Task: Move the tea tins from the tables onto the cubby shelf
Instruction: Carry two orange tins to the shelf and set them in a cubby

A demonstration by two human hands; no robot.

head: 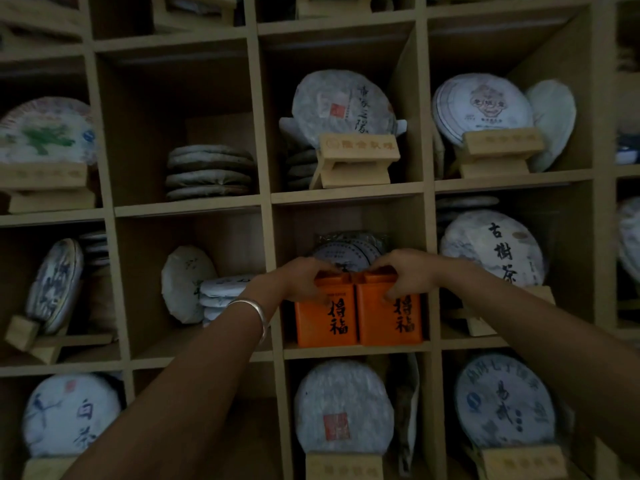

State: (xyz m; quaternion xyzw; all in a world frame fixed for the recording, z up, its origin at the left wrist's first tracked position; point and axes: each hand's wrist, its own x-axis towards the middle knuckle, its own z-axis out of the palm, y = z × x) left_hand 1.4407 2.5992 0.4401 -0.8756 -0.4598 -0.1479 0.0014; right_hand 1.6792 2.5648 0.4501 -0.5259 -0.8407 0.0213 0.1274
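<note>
Two forearms reach up from the lower frame, the left wrist wearing a silver bangle (254, 311). Left hand (304, 277): fingers curled over the top and upper front of the left orange tin (325, 315), clamped on it. Right hand (403, 273): fingers likewise clamped on the lid and upper face of the right orange tin (389, 317). Both tins stand upright, touching side by side, at the front edge of the middle compartment of the cubby shelf (353, 351). Step in hand, as judged: seating the pair in the cubby. Next move calls for pushing them back from the edge if room allows, then loosening both grips without tipping either. Behind the tins, same compartment: a wrapped tea cake (349, 251), leaning. Neighbouring compartments: more paper-wrapped cakes, stacked flat or propped on wooden stands (360, 157). No table in view.
</note>
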